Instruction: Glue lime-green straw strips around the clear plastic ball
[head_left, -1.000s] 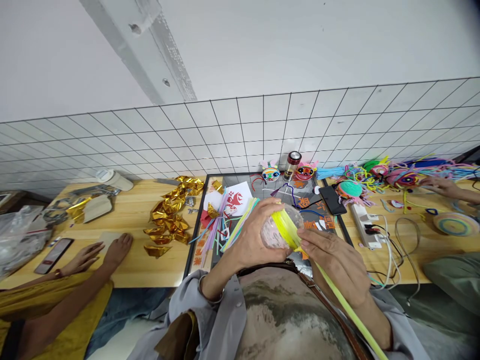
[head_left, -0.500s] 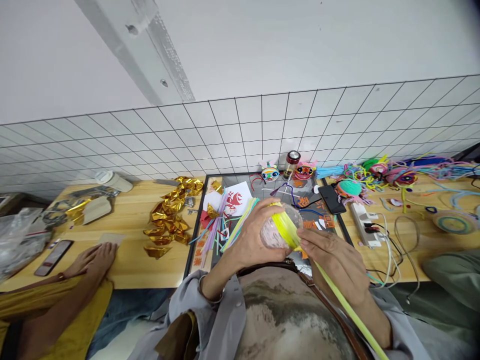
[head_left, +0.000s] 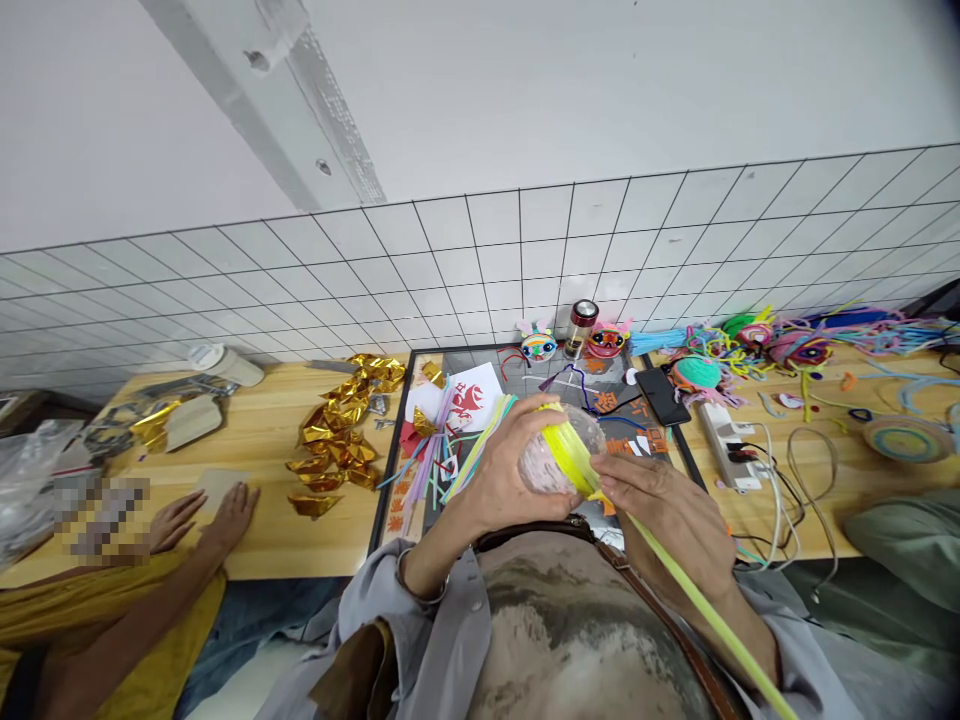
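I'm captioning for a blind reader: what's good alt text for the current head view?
A person's left hand holds a clear round piece crossed by a yellow band, while the right hand pinches a yellow strip at its edge. Behind stand a bottle and two colourful ornaments.

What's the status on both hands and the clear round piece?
Left hand gripping clear round piece, yellow strip banded across it. Right hand holding strip at the edge, tail trailing. Nothing visibly blocking either hand.
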